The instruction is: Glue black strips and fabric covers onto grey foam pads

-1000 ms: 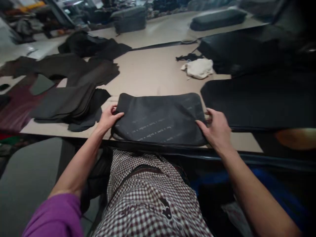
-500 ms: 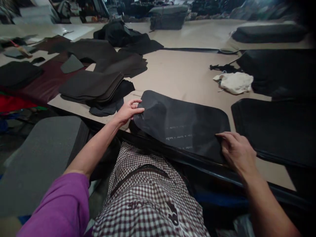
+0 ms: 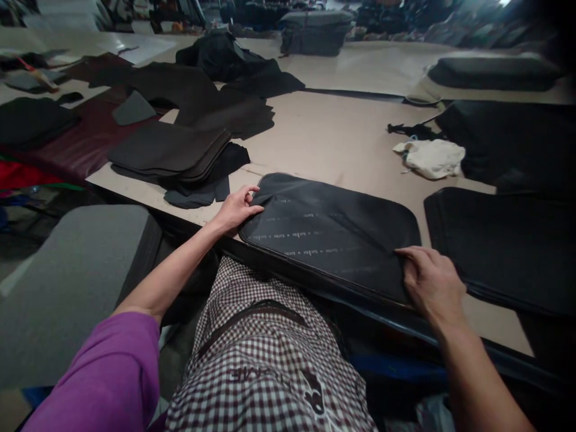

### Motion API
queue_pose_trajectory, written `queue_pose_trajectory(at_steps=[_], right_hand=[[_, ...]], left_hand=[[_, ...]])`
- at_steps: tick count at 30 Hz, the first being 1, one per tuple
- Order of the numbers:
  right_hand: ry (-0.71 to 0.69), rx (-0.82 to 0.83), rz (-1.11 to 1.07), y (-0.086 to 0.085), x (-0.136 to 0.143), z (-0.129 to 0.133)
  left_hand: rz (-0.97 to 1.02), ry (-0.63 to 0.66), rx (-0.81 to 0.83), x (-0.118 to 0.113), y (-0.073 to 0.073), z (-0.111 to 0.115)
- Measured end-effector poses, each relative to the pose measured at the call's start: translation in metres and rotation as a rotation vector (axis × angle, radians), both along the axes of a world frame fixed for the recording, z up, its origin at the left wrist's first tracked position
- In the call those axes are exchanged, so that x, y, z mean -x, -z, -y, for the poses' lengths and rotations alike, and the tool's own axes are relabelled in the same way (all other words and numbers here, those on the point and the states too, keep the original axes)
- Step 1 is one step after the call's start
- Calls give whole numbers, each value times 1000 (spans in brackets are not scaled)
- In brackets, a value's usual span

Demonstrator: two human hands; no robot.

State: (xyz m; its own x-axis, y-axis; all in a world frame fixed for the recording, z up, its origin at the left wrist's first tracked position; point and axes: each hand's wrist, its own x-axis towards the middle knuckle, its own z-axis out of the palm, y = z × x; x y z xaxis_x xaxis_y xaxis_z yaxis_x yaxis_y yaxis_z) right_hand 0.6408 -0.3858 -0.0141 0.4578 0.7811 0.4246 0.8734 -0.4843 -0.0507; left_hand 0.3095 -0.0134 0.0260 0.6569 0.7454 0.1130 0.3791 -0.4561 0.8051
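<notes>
Black panel (image 3: 315, 227) at front edge of table (image 3: 324, 132), lying flatter than half second ago; left end, bowed up then, now down, more rows of printed lettering exposed. Left hand (image 3: 238, 209): thumb and forefinger parted at panel's left end, much as before. Right hand (image 3: 434, 279): fingertips pinching panel near right end, crease running inward from grip. White cloth (image 3: 432, 159) and dark stack (image 3: 166, 147) unmoved on table

Left hand (image 3: 238, 208) loosely curled, right hand (image 3: 432, 281) pinching, arms (image 3: 177, 264) apart
</notes>
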Motion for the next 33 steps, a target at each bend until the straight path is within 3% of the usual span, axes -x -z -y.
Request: queue_pose_trajectory(at_steps=[13,16,20,24,27,33], right_hand=[[-6,16,14,-3,6,-1],[-20,14,45,-4,10,-2],[-19,-4,78,-4,14,-2],[-182,-9,60,1,6,2],[-304,11,28,8,-5,6],[-326,-30,-15,16,-8,8]], left_hand=[[-118,14,-105,0,4,-1],[-147,20,-246,0,4,2],[-149,38,-613,1,7,11],[-291,312,-862,4,11,20],[-357,428,-909,5,13,24],[-405,317,-871,-3,1,35]])
